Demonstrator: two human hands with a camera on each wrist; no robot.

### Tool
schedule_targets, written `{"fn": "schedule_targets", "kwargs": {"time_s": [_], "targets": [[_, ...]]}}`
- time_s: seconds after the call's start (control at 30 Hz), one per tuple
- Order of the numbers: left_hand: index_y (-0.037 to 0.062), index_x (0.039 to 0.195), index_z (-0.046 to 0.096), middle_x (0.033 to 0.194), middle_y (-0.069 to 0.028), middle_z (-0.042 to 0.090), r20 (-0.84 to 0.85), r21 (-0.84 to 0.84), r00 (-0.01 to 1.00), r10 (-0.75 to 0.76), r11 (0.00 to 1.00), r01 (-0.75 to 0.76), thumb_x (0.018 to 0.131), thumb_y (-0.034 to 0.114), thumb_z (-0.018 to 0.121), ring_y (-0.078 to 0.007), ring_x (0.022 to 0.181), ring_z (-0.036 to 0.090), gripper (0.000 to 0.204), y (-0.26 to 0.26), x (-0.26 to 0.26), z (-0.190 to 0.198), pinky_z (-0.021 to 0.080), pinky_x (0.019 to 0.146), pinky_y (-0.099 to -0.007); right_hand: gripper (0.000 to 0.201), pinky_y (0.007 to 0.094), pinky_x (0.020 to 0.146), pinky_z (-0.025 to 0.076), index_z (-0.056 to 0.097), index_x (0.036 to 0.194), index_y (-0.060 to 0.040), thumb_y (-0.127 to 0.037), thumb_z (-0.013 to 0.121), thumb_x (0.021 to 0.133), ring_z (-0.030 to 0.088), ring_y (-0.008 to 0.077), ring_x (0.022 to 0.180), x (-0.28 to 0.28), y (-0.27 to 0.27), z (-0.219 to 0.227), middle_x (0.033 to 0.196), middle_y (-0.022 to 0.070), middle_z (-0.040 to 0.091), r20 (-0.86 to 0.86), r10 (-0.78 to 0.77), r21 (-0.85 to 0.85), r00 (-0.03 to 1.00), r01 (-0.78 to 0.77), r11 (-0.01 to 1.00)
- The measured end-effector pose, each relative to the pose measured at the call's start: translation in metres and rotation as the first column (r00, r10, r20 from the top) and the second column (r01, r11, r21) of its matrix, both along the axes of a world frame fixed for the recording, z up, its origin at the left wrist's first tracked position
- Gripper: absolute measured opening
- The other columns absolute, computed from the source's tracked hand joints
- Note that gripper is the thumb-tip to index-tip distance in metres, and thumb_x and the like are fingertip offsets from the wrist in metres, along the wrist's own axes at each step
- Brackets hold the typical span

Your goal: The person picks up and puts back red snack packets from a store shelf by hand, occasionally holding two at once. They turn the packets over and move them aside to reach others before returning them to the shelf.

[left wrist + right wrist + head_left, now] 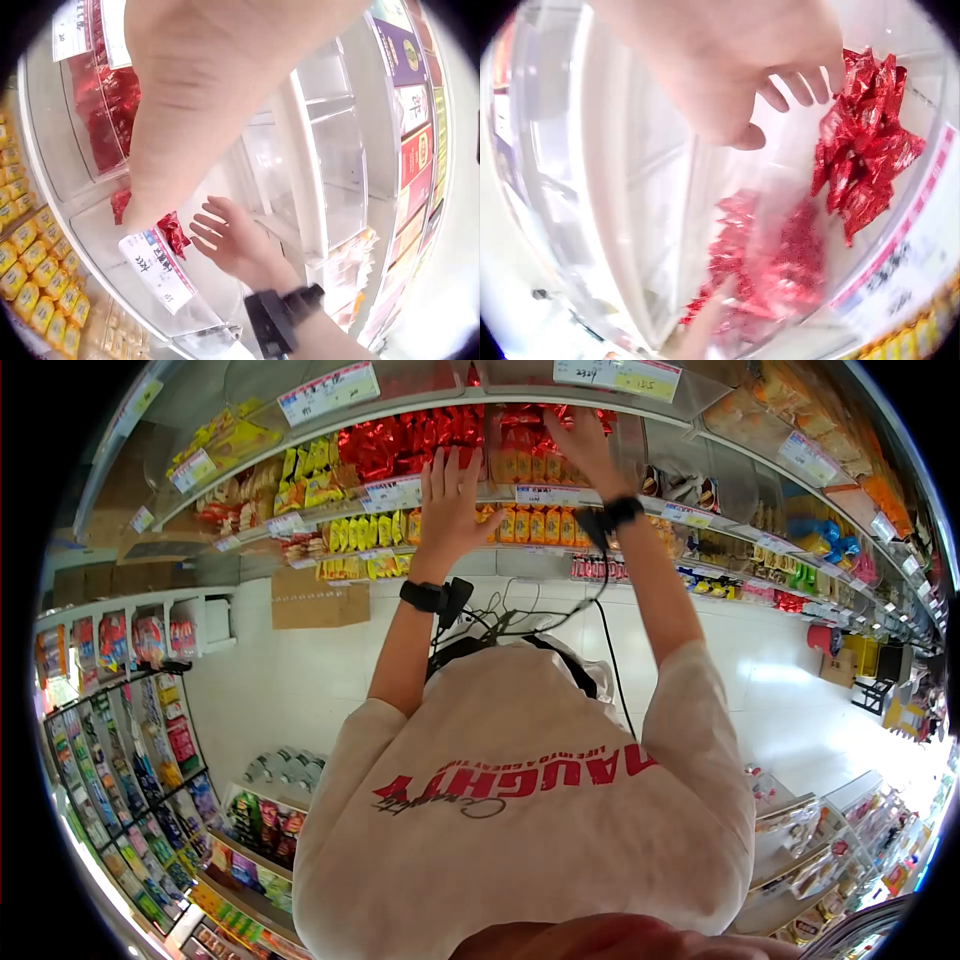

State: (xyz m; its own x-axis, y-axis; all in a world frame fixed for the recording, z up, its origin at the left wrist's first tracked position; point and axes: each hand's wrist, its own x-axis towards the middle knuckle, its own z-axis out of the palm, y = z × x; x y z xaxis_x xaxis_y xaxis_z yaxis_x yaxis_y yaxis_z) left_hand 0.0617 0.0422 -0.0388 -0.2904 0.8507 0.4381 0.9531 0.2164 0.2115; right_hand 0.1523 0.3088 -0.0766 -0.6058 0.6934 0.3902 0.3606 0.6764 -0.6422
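My left hand [455, 510] reaches up to a clear shelf bin of red foil-wrapped sweets [408, 438], its fingers straight over them. In the left wrist view that hand [202, 97] fills the top and hides part of the bin. My right hand [585, 448] is inside the neighbouring bin. Its fingers are loosely bent and spread in the right wrist view, beside a small pile of red foil-wrapped sweets [866, 139], with nothing gripped. A clear divider stands between the two bins. Each wrist wears a black strap.
Price labels [555, 495] line the bin fronts. Below are rows of yellow-orange packets [535, 525]. A cardboard box [320, 600] stands on the floor at left. A black cable [612, 660] hangs by my right arm. More goods shelves [130, 790] stand behind at left.
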Motion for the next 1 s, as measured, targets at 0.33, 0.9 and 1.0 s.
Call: {"fn": "schedule_targets", "kwargs": {"time_s": [0.33, 0.9, 1.0], "targets": [[0.0122, 0.157, 0.037, 0.152, -0.0258, 0.041, 0.063, -0.049, 0.998, 0.025, 0.999, -0.022, 0.075, 0.041, 0.081, -0.0436, 0.148, 0.03, 0.097, -0.002, -0.007, -0.002, 0.018, 0.125, -0.0557, 0.088, 0.0464, 0.117, 0.036, 0.045, 0.156, -0.0196, -0.08, 0.035, 0.093, 0.049, 0.0373, 0.14, -0.021, 0.061, 0.028, 0.156, 0.017, 0.048, 0.837, 0.242, -0.158, 0.491, -0.207, 0.965], [0.0086, 0.151, 0.04, 0.144, -0.0272, 0.046, 0.048, -0.035, 0.998, 0.035, 0.999, -0.033, 0.067, 0.031, 0.085, -0.0455, 0.141, 0.037, 0.099, -0.001, -0.002, -0.009, 0.022, 0.123, -0.0577, 0.072, 0.0294, 0.083, 0.049, 0.065, 0.125, -0.0059, -0.066, 0.063, 0.086, 0.067, 0.0174, 0.094, -0.053, 0.072, 0.01, 0.101, 0.0083, 0.073, 0.298, 0.631, -0.7, 0.716, -0.285, 0.654], [0.0085, 0.151, 0.041, 0.142, -0.0267, 0.048, 0.053, 0.018, 0.998, 0.022, 1.0, -0.023, 0.065, 0.03, 0.087, -0.0458, 0.14, 0.039, 0.1, -0.002, -0.006, -0.007, 0.023, 0.122, -0.0577, 0.056, 0.0333, 0.086, 0.05, 0.066, 0.122, -0.0069, -0.049, 0.074, 0.086, 0.065, 0.0214, 0.101, -0.029, 0.107, -0.017, 0.108, 0.0099, 0.071, 0.273, 0.317, -0.365, 0.908, -0.207, 0.908]]}}
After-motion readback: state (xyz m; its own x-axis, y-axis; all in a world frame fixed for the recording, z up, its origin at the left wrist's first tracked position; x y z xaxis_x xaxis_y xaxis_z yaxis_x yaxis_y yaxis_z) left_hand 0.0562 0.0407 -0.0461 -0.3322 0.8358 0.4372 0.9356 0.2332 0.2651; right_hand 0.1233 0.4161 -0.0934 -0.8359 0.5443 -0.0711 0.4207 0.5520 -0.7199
